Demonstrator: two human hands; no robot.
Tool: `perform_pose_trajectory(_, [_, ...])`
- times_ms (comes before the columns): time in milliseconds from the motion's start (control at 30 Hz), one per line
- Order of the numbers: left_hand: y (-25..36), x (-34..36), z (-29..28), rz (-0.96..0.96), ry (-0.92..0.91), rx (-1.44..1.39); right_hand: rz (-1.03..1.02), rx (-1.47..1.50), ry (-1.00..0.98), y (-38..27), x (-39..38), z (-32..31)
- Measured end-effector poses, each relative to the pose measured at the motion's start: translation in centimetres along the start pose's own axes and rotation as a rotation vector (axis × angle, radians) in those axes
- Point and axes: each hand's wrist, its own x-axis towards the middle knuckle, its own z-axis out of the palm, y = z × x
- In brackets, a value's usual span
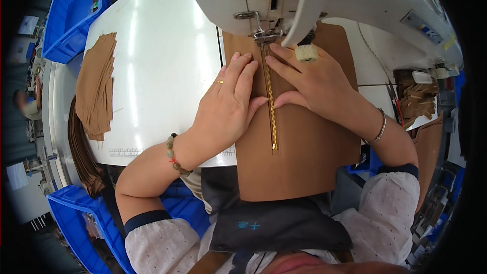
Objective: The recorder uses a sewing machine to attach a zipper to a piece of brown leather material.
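A brown leather-like panel (304,157) lies under the presser foot (265,36) of a white sewing machine (385,0), its near end hanging over the table's front edge. Down its middle runs a gold-toothed zipper (271,106), with the pull at the near end. My left hand (227,99) rests flat on the panel just left of the zipper, fingers stretched toward the foot. On the other side my right hand (317,78) presses down with fingers spread, its fingertips close to the foot and its thumb beside the zipper teeth. Neither hand grips anything.
Brown cut pieces (96,89) are stacked on the white table (162,45) at left, with more strips (83,157) draped over its edge. Blue bins (76,10) stand far left and lower left. Brown scraps (418,96) and red-handled scissors (394,102) lie at right.
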Motion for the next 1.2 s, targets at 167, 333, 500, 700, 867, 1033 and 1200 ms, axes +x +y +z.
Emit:
perform_pose_trajectory(167, [0.0,0.1,0.0,0.02,-0.018,0.033,-0.007,0.012,0.005,0.2,0.0,0.1])
perform_pose_trajectory(333, [0.2,0.2,-0.2,0.064,-0.042,0.072,-0.005,-0.022,-0.011,0.2,0.0,0.1])
perform_pose_trajectory(500, [0.3,0.5,-0.3,0.124,-0.079,0.195,-0.01,-0.005,0.0,0.3,0.1,0.1])
perform_pose_trajectory(700, [0.5,0.9,-0.5,0.142,-0.07,0.261,-0.022,-0.006,-0.014,0.6,0.0,-0.1])
perform_pose_trajectory(867, [0.2,0.9,-0.4,0.144,-0.045,0.28,-0.001,-0.026,-0.058,0.7,-0.1,0.2])
perform_pose_trajectory(1033, [0.3,0.9,-0.7,0.14,-0.038,0.319,-0.037,-0.09,0.036,0.7,0.2,-0.2])
perform_pose_trajectory(1200, [0.2,0.9,-0.6,0.143,-0.031,0.261,0.044,-0.095,-0.055,1.0,0.2,-0.4])
